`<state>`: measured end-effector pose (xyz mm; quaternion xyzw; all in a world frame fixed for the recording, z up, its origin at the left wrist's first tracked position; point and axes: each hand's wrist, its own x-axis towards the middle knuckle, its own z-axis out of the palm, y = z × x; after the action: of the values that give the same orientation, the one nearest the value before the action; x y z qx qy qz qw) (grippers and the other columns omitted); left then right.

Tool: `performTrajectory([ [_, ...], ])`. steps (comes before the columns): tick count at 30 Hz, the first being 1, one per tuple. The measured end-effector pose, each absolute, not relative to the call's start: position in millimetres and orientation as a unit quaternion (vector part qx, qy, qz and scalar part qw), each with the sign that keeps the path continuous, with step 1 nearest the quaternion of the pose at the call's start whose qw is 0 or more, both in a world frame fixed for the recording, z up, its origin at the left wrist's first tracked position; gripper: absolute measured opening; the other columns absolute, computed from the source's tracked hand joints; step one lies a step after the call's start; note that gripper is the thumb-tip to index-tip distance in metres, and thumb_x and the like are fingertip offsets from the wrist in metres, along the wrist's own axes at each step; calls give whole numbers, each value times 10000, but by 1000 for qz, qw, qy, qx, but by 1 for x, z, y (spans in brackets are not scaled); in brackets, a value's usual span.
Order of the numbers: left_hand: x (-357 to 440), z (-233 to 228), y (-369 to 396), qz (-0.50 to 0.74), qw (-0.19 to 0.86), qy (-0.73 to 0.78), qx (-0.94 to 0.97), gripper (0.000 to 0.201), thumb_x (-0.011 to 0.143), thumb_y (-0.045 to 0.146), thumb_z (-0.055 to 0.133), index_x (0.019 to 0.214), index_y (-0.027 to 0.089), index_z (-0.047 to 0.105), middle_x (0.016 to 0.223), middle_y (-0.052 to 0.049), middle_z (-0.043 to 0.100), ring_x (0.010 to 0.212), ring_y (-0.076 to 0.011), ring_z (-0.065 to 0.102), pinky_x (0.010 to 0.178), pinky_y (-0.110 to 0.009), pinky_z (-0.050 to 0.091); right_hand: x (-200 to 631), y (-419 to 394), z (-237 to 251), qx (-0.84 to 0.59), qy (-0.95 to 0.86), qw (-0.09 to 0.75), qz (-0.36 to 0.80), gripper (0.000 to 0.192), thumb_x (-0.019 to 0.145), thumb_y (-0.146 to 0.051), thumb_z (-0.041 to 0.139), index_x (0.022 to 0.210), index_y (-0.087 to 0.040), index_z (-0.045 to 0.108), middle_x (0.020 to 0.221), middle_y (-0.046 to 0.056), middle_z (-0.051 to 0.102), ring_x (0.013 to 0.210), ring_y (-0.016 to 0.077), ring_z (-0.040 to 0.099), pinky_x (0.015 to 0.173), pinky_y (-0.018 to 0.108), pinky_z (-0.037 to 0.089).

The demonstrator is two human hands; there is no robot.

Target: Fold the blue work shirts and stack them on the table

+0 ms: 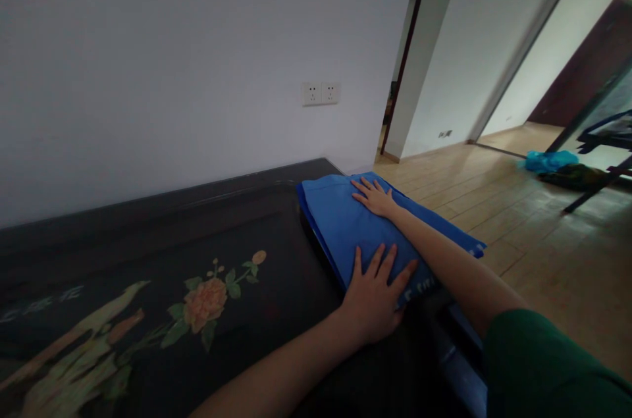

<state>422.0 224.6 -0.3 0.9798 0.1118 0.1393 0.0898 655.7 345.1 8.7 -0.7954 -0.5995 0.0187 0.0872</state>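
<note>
A folded blue sheet, fabric or plastic (340,214), lies at the right end of a dark glossy tabletop (276,227). White printed marks show along its near edge, and part of it reaches past the table's right side. My left hand (372,296) presses on the near edge of the sheet with fingers spread. Farther back, my right hand (374,197) rests flat on the sheet's top, its fingers also apart. Neither hand grips anything. What lies under the sheet is hidden.
A painted peony (205,305) and bird decorate the tabletop. Behind it rises a white wall (197,76) with two power sockets (320,93). On the wooden floor (444,187) at right lie a bright blue plastic bag (550,160) and a dark-legged piece of furniture (605,181) stands nearby.
</note>
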Motion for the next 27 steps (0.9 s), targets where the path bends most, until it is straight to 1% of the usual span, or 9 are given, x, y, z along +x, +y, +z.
performTrajectory([
  [2, 423, 0, 224, 147, 87, 113, 979, 722, 892, 447, 478, 1504, 285, 131, 1572, -132, 118, 1442, -318, 100, 1099, -660, 107, 655, 342, 13, -791, -605, 95, -13, 591, 926, -611, 263, 1475, -394, 225, 1572, 8, 175, 1404, 411, 149, 978, 777, 176],
  [4, 420, 4, 221, 154, 89, 113, 978, 692, 903, 456, 461, 1498, 272, 160, 1566, -141, 143, 1439, -316, 117, 1099, -653, 122, 651, 338, 23, -786, -604, 124, -47, 584, 933, -575, 301, 1463, -329, 301, 1558, 52, 224, 1400, 398, 177, 1005, 735, 211],
  [8, 393, 20, 210, 200, 105, 100, 969, 601, 921, 484, 423, 1448, 223, 297, 1539, -134, 241, 1438, -270, 149, 1139, -585, 103, 630, 318, 49, -732, -620, 261, -105, 503, 943, -433, 373, 1346, -153, 486, 1419, 168, 441, 1323, 299, 377, 1081, 508, 315],
  [11, 347, 26, 201, 254, 116, 88, 956, 420, 941, 352, 419, 1346, 239, 434, 1444, -88, 422, 1378, -212, 304, 1166, -512, 95, 599, 287, 62, -655, -649, 363, -132, 394, 920, -365, 429, 1217, -149, 574, 1243, 152, 580, 1183, 265, 512, 1039, 455, 377],
  [13, 307, 25, 198, 280, 117, 106, 947, 331, 935, 260, 424, 1255, 254, 510, 1330, -66, 532, 1273, -186, 434, 1153, -467, 153, 572, 261, 64, -614, -662, 406, -139, 329, 907, -335, 455, 1155, -174, 600, 1158, 125, 618, 1110, 258, 548, 1006, 457, 401],
  [15, 262, 21, 198, 290, 113, 145, 939, 288, 927, 207, 423, 1178, 254, 556, 1224, -57, 590, 1166, -175, 508, 1101, -435, 236, 541, 237, 61, -589, -669, 432, -138, 280, 899, -298, 467, 1116, -195, 610, 1111, 108, 629, 1079, 254, 552, 989, 457, 405],
  [19, 170, 8, 201, 295, 94, 257, 915, 257, 925, 180, 415, 1102, 242, 591, 1123, -56, 614, 1093, -188, 531, 996, -405, 310, 467, 201, 45, -554, -685, 463, -97, 242, 879, -227, 473, 1072, -205, 618, 1073, 104, 625, 1057, 249, 539, 942, 436, 432],
  [23, 94, -2, 201, 329, 96, 368, 864, 209, 924, 212, 411, 988, 205, 609, 1025, -56, 625, 1020, -198, 555, 918, -363, 365, 383, 186, 25, -508, -713, 482, 5, 232, 861, -191, 471, 1042, -197, 615, 1051, 95, 625, 1004, 221, 550, 821, 356, 482],
  [27, 58, -14, 204, 359, 148, 449, 805, 205, 906, 236, 406, 826, 174, 584, 836, -40, 616, 819, -176, 573, 750, -279, 421, 300, 185, 6, -496, -730, 453, 126, 222, 838, -175, 488, 1019, -181, 615, 970, 67, 641, 875, 179, 584, 723, 288, 468],
])
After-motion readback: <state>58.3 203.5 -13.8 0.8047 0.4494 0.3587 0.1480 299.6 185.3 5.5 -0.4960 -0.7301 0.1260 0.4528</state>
